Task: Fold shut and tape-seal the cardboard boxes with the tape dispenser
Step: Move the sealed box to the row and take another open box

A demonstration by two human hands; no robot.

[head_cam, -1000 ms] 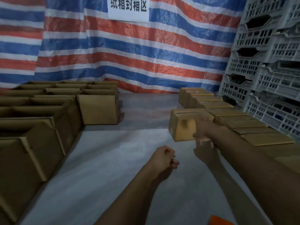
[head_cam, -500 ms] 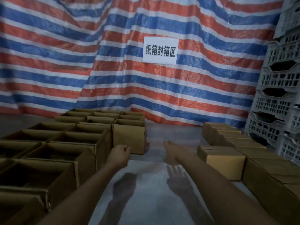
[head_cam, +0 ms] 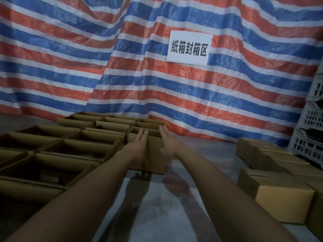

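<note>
Both my arms stretch forward to an open cardboard box [head_cam: 153,158] at the near right corner of a block of open boxes [head_cam: 73,147]. My left hand [head_cam: 139,145] lies with straight fingers along the box's left side. My right hand [head_cam: 168,144], blurred, reaches with straight fingers along its right side. Neither hand holds anything. Closed boxes [head_cam: 283,194] stand in a row on the right. No tape dispenser is in view.
A grey table surface [head_cam: 157,206] runs between the two groups of boxes. A red, white and blue striped tarp [head_cam: 122,67] with a white paper sign [head_cam: 189,48] hangs behind. Grey plastic crates [head_cam: 312,137] are stacked at the far right.
My right hand let go of the closed box on the right. Both hands moved forward and left to the open box, and the left hand's fingers straightened. The view tilted up.
</note>
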